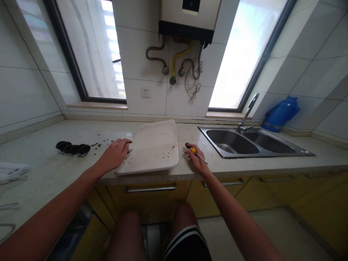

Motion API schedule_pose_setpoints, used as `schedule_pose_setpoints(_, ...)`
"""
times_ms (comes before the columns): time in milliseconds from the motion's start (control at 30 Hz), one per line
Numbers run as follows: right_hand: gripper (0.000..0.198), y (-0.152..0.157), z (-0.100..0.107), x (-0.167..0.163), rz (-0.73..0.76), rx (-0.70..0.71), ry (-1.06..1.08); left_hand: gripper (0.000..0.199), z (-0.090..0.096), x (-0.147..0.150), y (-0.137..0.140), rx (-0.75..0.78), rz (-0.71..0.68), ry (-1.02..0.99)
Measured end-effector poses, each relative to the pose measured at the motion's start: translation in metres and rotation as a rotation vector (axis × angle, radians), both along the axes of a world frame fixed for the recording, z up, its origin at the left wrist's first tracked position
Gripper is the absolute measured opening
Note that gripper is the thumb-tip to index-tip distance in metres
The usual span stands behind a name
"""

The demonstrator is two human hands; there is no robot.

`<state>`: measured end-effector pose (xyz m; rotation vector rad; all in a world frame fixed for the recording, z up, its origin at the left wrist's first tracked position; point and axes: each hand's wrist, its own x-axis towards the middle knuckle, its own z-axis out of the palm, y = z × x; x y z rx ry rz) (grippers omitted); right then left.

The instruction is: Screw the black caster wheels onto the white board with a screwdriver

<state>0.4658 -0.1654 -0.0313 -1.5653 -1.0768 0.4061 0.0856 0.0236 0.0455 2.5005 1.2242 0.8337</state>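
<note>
My right hand [198, 159] is closed round a screwdriver [192, 149] with a yellow and black handle. Its metal shaft points back to the right, toward my wrist. A white board [154, 145] with rounded corners and small holes lies on the counter between my hands, its front edge reaching the counter's edge. At the board's left side my left hand [115, 154] has its fingers bent together. A small greyish piece [129, 151] shows by those fingertips; what it is stays unclear. Small dark bits, perhaps screws [96, 145], are scattered left of the board.
Several black round parts [73, 148] stand in a row on the counter [43, 156] at left. A white flat item [12, 171] lies farther left. The double sink [233, 141] with its faucet [246, 114] and a blue object [281, 113] are at right. Drawer handles [150, 189] project below.
</note>
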Motion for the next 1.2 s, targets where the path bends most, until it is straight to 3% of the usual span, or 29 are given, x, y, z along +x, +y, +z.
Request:
schedule_pose_setpoints(233,0.037,-0.002,0.0,-0.005,-0.028,0.107,0.144,0.05,-0.024,-0.002,0.007,-0.147,0.314,-0.036)
schedule_pose_setpoints(367,0.037,-0.013,0.004,-0.025,-0.172,0.221,0.237,0.048,-0.031,0.002,-0.01,-0.163,0.432,-0.053)
schedule_pose_setpoints(467,0.045,-0.036,0.002,-0.057,-0.288,0.323,0.303,0.043,-0.033,0.01,-0.023,-0.175,0.517,-0.067)
schedule_pose_setpoints(600,0.051,-0.066,-0.009,-0.112,-0.291,0.348,0.39,0.04,-0.039,0.022,-0.044,-0.171,0.528,-0.099)
schedule_pose_setpoints(733,0.054,-0.069,-0.016,-0.145,-0.327,0.371,0.419,0.043,-0.05,0.041,-0.075,-0.143,0.419,-0.115)
schedule_pose_setpoints(833,0.057,-0.056,-0.015,-0.129,-0.419,0.394,0.402,0.043,-0.058,0.058,-0.099,-0.142,0.296,-0.135)
schedule_pose_setpoints(967,0.04,-0.039,-0.006,-0.062,-0.533,0.358,0.34,0.04,-0.059,0.073,-0.108,-0.199,0.122,-0.222)
schedule_pose_setpoints(1100,0.041,-0.028,0.009,0.002,-0.598,0.261,0.259,0.039,-0.049,0.076,-0.075,-0.301,0.045,-0.37)
schedule_pose_setpoints(1200,0.042,-0.024,0.013,0.024,-0.628,0.211,0.193,0.036,-0.042,0.078,-0.031,-0.407,0.06,-0.473)
